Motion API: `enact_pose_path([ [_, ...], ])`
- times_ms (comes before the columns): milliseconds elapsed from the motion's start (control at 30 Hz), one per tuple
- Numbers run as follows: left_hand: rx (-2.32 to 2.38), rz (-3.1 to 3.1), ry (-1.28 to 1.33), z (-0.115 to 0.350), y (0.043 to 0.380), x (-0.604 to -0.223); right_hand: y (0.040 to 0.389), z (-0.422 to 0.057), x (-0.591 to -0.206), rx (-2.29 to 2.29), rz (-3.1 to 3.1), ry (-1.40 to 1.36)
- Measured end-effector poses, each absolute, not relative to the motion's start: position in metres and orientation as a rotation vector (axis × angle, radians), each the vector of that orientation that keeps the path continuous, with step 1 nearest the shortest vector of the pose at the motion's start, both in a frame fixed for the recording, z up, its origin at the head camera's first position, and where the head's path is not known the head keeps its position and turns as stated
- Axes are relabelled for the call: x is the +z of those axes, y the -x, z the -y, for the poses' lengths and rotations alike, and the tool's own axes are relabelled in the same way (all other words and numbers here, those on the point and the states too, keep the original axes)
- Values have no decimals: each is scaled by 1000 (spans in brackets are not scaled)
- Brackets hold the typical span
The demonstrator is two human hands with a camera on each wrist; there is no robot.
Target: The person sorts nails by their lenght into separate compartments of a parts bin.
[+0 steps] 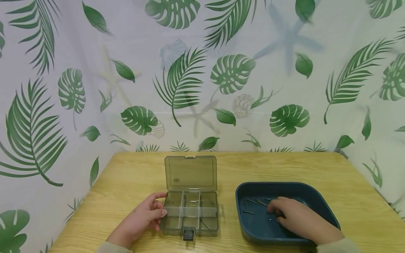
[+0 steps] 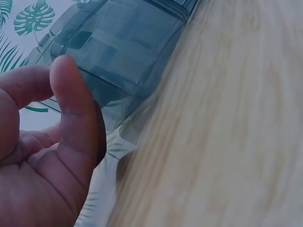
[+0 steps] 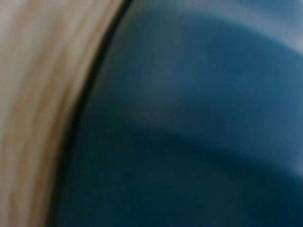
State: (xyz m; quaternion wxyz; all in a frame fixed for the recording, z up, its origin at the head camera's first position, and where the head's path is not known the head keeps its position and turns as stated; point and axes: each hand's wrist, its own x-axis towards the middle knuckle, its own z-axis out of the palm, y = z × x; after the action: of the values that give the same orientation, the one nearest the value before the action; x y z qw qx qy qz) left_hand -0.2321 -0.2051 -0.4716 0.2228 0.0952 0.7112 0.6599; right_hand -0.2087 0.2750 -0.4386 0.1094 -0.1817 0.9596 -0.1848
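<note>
A: Head view first: where are the hands?

B: Left hand (image 1: 143,218) rests on the table (image 1: 133,175) against the left wall of the clear compartment box (image 1: 191,211), fingertips touching it, fingers gently curled but not wrapped round. I'd say it braces the box so it won't slide. The lid (image 1: 191,173) stands open on the far side.

A: And the other one?

B: Right hand (image 1: 297,218) lies palm down inside the blue tray (image 1: 253,228), fingers lowered toward the thin nails (image 1: 253,203) scattered on its floor. Whether it pinches one, I cannot tell; the fingertips are hidden, and the right wrist view is only a blur of blue and wood.

A: Anything in the box?

B: A nail or two, one in the near right compartment (image 1: 207,225).

A: Room to move?

B: Box and tray sit near the table's near edge, apart, with bare wood between. The tray's raised rim stands between hand and box. Far half of the table is open up to the leaf-print curtain (image 1: 95,88).
</note>
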Motion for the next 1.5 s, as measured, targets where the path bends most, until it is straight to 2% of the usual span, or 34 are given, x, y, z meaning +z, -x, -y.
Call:
enact_pose_path([
  [533, 1805, -1987, -282, 208, 230, -462, 207, -267, -434, -387, -2935, 424],
  [933, 1812, -2001, -294, 205, 233, -469, 200, -265, -416, -623, -2950, 498],
  [1500, 1817, -1984, -296, 207, 231, -469, 200, -194, -389, -827, -2933, 725],
])
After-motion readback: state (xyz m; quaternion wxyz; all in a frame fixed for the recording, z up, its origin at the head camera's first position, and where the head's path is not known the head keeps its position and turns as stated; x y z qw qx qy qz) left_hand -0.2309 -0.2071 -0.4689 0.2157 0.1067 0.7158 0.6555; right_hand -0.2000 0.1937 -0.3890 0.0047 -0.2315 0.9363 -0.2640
